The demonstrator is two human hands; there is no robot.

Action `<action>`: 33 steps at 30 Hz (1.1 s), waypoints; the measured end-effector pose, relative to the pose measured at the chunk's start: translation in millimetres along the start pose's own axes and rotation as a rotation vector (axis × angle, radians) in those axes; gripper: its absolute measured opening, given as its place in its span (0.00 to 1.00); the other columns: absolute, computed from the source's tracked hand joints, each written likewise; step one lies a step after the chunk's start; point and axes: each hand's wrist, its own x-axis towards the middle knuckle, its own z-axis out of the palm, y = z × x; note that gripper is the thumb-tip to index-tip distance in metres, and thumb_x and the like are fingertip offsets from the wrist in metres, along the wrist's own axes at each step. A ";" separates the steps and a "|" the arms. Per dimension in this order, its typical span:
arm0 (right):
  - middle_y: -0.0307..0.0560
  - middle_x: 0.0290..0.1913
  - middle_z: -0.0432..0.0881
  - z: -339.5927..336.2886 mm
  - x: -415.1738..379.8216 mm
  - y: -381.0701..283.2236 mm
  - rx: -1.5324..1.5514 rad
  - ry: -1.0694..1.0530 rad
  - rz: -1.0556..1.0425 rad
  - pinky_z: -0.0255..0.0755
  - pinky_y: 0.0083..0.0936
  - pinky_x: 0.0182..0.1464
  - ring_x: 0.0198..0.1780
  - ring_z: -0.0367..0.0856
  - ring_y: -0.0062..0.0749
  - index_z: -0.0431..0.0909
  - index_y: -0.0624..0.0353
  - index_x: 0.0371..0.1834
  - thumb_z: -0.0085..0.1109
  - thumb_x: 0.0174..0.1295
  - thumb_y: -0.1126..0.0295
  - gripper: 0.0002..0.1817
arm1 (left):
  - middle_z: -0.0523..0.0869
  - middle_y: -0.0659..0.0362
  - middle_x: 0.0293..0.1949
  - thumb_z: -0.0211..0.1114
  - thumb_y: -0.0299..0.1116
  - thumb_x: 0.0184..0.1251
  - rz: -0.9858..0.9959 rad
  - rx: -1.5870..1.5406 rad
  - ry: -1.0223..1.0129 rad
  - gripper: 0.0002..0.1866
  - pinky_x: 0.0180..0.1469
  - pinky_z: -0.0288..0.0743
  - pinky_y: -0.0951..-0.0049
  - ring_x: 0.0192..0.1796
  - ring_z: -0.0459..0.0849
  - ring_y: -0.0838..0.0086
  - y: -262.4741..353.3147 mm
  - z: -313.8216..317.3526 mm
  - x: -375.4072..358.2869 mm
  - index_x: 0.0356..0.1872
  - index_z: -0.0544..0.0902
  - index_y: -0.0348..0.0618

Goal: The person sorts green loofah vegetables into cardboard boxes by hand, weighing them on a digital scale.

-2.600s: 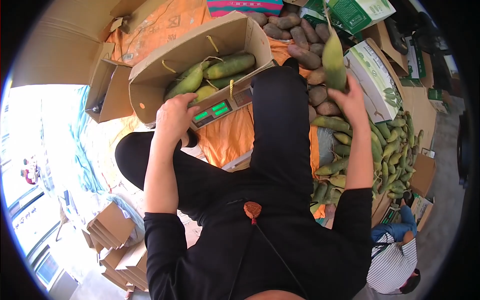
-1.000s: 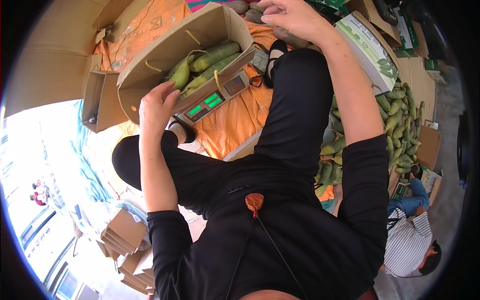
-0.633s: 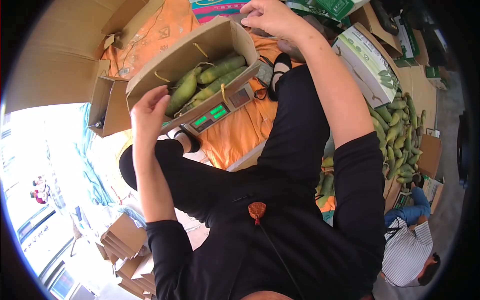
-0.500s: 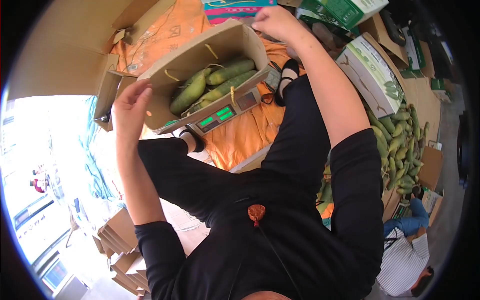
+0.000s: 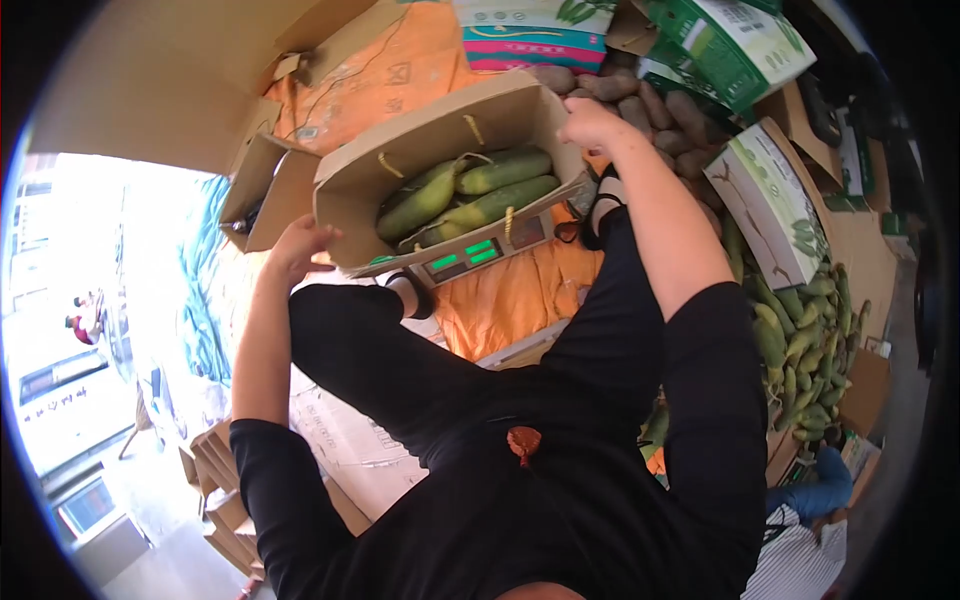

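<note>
An open-topped cardboard box [image 5: 350, 195] with yellow rope handles holds several thick green radish-like vegetables [image 5: 500, 203]. It rests on a scale [image 5: 467, 257] with lit green digits, between my feet. My left hand [image 5: 300, 247] is by the box's left end, fingers and thumb apart, fingertips right at the cardboard edge. At the opposite end my right hand [image 5: 590, 125] has its fingers bent against the upper rim, pinching the cardboard edge. The scale's platform is hidden beneath the box.
Orange sheeting [image 5: 500, 310] covers the floor around the scale. Reddish-brown root vegetables [image 5: 680, 125] lie behind, near printed cartons [image 5: 740, 50]. To the right is a large heap of green vegetables [image 5: 805, 350], with a person in a striped top [image 5: 800, 555] beyond. Folded cardboard [image 5: 225, 500] stands lower left.
The view has shifted, so the box appears lower and further right. My right hand has come down onto the box's right rim, and my left hand sits lower along its left end.
</note>
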 end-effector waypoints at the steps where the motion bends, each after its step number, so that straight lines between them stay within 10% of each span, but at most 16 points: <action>1: 0.51 0.39 0.81 3.9 6.5 4.6 -0.014 0.005 -0.019 0.73 0.37 0.33 0.37 0.79 0.38 0.75 0.62 0.51 0.62 0.51 0.73 0.21 | 0.81 0.58 0.50 0.56 0.35 0.70 -0.010 -0.031 -0.026 0.16 0.55 0.72 0.42 0.55 0.78 0.61 2.4 2.6 0.8 0.56 0.73 0.45; 7: 0.69 0.44 0.81 17.8 16.6 11.4 -0.111 0.202 -0.064 0.77 0.41 0.47 0.47 0.83 0.58 0.80 0.73 0.44 0.51 0.49 0.77 0.19 | 0.80 0.62 0.41 0.57 0.32 0.68 -0.007 -0.089 -0.036 0.09 0.52 0.72 0.50 0.48 0.78 0.67 -6.3 -0.3 17.6 0.47 0.75 0.47; 18: 0.73 0.48 0.79 5.9 0.5 -13.5 0.135 0.166 -0.022 0.74 0.38 0.46 0.51 0.80 0.57 0.78 0.73 0.46 0.49 0.52 0.78 0.18 | 0.77 0.64 0.27 0.54 0.28 0.66 0.172 -0.111 0.159 0.04 0.35 0.70 0.71 0.30 0.76 0.75 -15.6 -10.6 33.9 0.32 0.76 0.45; 19: 0.56 0.38 0.82 6.5 10.4 -9.9 0.080 0.172 -0.054 0.73 0.37 0.39 0.39 0.80 0.41 0.76 0.69 0.48 0.59 0.51 0.76 0.19 | 0.77 0.64 0.27 0.54 0.28 0.66 0.169 -0.113 0.170 0.04 0.35 0.70 0.71 0.30 0.76 0.75 -15.7 -14.1 33.0 0.32 0.76 0.45; 23: 0.45 0.36 0.80 5.0 -7.8 -32.9 0.413 0.123 -0.063 0.70 0.29 0.40 0.38 0.76 0.28 0.75 0.67 0.50 0.53 0.60 0.72 0.16 | 0.77 0.63 0.24 0.56 0.28 0.64 0.248 -0.247 0.315 0.07 0.28 0.67 0.75 0.26 0.75 0.76 -18.9 -27.9 35.1 0.26 0.76 0.43; 33: 0.33 0.33 0.78 27.1 -13.8 -117.4 0.553 -0.019 -0.347 0.68 0.19 0.35 0.34 0.74 0.18 0.73 0.57 0.59 0.56 0.65 0.64 0.20 | 0.77 0.61 0.29 0.54 0.29 0.70 0.343 -0.423 0.464 0.07 0.38 0.71 0.75 0.31 0.75 0.77 -38.9 -105.1 -38.4 0.32 0.75 0.39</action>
